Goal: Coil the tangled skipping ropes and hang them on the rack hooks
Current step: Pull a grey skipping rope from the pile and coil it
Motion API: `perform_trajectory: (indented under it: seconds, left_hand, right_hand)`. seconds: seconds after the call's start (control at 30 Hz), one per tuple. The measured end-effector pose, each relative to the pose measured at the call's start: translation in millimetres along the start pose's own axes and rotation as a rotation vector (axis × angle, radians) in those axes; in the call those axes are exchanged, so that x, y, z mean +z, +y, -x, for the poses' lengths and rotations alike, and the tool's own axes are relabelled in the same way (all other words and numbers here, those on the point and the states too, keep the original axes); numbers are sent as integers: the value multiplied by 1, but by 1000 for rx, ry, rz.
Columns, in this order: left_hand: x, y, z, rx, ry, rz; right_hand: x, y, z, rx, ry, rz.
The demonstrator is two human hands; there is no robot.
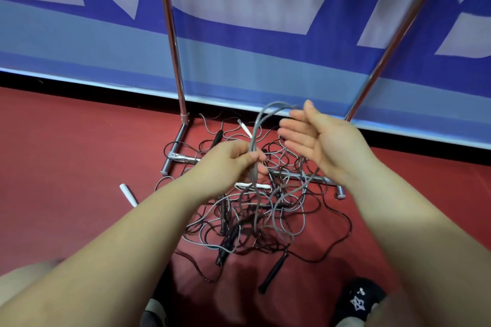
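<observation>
Above the red floor (66,141), your left hand (228,164) grips a gathered bunch of grey rope (259,125), while your right hand (316,138) hovers flat-fingered beside its looped top. Below, tangled skipping ropes (260,215) sprawl across the rack (170,34) base, before a blue banner (265,8).

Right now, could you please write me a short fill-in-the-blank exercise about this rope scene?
1. The left hand grips a loop of ____ rope.
2. The right hand is ____, fingers straight.
3. The tangled ropes lie on the ____ floor.
4. A white handle lies to the ____ of the pile.

Missing words: grey; open; red; left
</observation>
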State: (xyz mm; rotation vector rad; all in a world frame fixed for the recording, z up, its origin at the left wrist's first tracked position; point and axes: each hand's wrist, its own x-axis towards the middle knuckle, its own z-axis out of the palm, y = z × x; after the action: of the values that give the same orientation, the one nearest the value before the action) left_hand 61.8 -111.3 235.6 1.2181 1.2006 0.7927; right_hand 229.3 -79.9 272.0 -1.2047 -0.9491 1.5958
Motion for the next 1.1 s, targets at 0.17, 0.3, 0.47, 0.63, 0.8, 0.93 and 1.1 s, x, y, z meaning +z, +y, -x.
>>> perform_trajectory:
  seconds: [0.17,0.3,0.47,0.63,0.8,0.93,1.1]
  left_hand:
    - [-3,10,-2,-1,119,261]
    - [-5,19,-1,12,154,460]
    - [-11,23,-4,45,289,605]
    - [-12,6,-9,-127,199,324]
    - [12,-5,-2,-176,-68,72]
    - [8,-8,6,-42,-164,-182]
    - [19,-1,6,21,-198,-157]
  right_hand:
    - [4,21,10,-145,-312,1110]
    - [8,37,12,-150,-414,1259]
    - [11,34,6,-184,-281,948]
    - [14,16,7,11,-132,347]
    - [9,5,3,188,0,-130]
    - [6,1,1,213,49,-337]
    - [3,2,-1,183,40,-366]
